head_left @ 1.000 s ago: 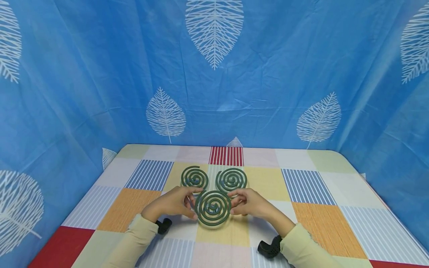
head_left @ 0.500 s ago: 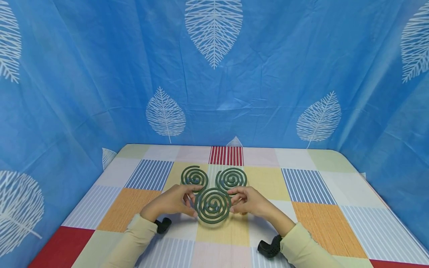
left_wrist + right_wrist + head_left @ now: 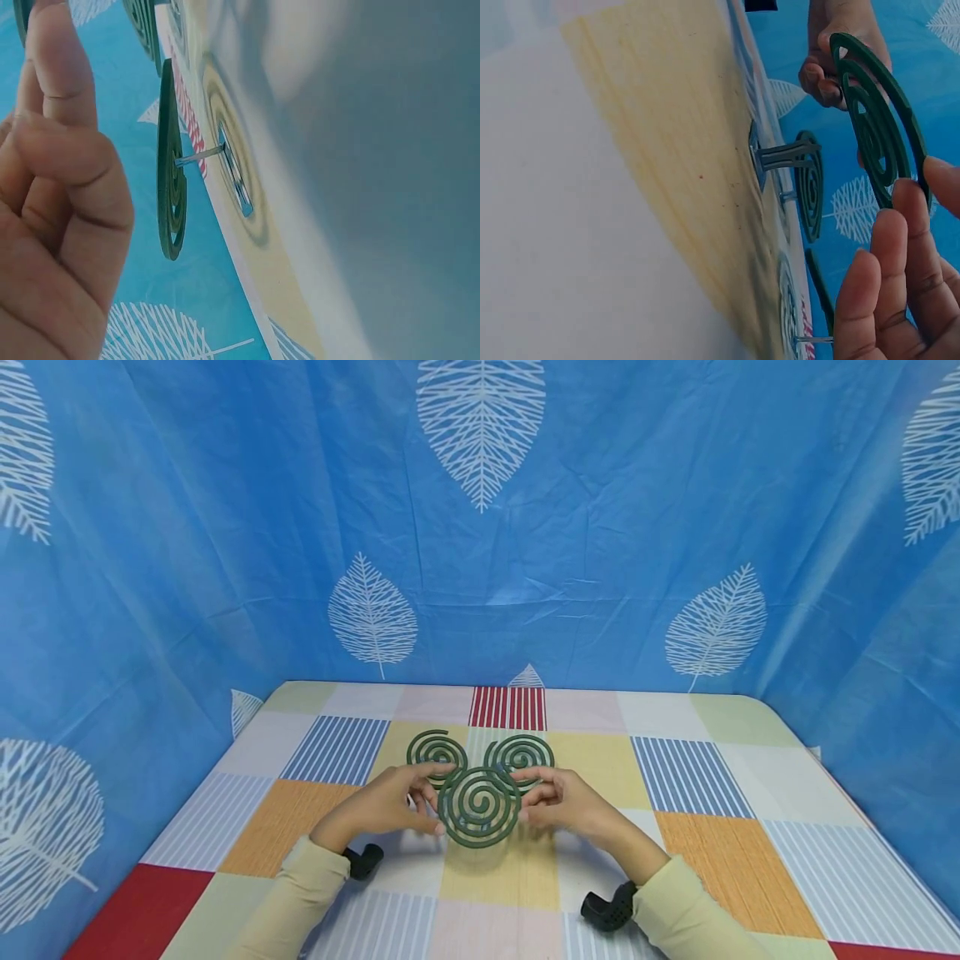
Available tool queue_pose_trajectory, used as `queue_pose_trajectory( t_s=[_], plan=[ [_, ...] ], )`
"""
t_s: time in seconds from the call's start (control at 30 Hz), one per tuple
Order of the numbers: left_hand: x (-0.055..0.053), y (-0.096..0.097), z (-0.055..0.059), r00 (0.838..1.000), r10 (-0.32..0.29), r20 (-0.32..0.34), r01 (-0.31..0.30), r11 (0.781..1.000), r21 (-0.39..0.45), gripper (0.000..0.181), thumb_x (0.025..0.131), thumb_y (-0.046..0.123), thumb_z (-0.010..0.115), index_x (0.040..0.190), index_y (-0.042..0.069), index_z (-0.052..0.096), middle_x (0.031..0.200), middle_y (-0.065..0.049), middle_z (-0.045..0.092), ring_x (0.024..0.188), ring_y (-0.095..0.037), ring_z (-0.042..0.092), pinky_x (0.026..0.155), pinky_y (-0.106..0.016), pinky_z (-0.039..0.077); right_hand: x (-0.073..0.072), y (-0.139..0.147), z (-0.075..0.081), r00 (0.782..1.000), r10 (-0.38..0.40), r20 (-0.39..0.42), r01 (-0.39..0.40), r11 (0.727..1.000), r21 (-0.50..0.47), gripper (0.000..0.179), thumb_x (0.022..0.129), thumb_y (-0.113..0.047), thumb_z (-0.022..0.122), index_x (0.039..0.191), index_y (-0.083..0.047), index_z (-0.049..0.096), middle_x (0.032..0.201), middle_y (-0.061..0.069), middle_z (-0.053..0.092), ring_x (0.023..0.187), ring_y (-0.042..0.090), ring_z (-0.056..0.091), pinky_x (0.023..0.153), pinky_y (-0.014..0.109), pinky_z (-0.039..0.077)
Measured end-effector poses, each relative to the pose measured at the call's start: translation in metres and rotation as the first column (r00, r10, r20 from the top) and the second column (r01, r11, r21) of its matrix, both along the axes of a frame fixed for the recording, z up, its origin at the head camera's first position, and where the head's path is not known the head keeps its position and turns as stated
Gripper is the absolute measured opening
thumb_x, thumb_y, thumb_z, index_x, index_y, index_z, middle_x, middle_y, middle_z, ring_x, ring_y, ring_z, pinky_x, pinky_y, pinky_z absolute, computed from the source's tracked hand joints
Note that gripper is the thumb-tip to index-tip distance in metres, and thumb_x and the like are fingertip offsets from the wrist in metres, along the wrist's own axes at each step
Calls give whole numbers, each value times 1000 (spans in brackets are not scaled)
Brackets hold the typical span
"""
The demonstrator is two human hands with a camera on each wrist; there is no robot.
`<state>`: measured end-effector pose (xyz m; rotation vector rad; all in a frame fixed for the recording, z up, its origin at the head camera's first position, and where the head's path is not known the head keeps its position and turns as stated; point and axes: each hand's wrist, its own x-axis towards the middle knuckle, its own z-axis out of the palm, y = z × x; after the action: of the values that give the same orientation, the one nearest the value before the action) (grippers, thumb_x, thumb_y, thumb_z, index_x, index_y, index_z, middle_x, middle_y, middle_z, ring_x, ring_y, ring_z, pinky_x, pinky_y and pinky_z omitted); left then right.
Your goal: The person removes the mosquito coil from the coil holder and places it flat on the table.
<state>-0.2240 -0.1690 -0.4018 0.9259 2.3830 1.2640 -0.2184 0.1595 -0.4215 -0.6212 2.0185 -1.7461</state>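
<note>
A green mosquito coil (image 3: 478, 845) is held in the air between both hands in the head view. The left hand (image 3: 390, 799) grips its left rim with thumb and fingers; the right hand (image 3: 570, 803) pinches the opposite rim. In the right wrist view the lifted coil (image 3: 900, 142) is tilted, and a bare metal stand (image 3: 784, 155) rises from the table apart from it. Two more mosquito coils, one at back left (image 3: 437, 760) and one at back right (image 3: 519, 763), sit behind. The left wrist view shows a coil (image 3: 166, 165) raised on a metal stand (image 3: 238, 180).
A patchwork-patterned cloth (image 3: 495, 931) covers the table. Blue curtain (image 3: 525, 602) with white leaf prints encloses the back and sides. Black wrist devices (image 3: 607, 910) are worn at both wrists, below the light sleeves (image 3: 686, 910).
The front mosquito coil has risen and moved slightly away from the person, both hands moving up with it. Its rim now overlaps the right back coil more. Both back coils stay put.
</note>
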Motion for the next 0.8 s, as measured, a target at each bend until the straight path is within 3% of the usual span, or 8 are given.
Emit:
queue_pose_trajectory(
  t_s=[0.33,0.8],
  plan=[
    [1,3,1,1000,27,-7,-27,998,51,88,91,12,89,162,-8,41,86,3,75,82,-14,67,78,-35,57,-1,6,5,999,13,30,-10,995,-103,73,96,3,75,157,17,37,99,-1,76,82,9,70,77,26,60],
    [9,15,9,996,78,42,-83,990,117,86,97,11,83,165,-7,33,91,-2,74,79,-20,65,75,-34,54,-2,8,11,999,-7,-39,1,991,-132,76,96,6,73,159,16,32,95,-1,76,78,11,67,75,28,59]
  ],
)
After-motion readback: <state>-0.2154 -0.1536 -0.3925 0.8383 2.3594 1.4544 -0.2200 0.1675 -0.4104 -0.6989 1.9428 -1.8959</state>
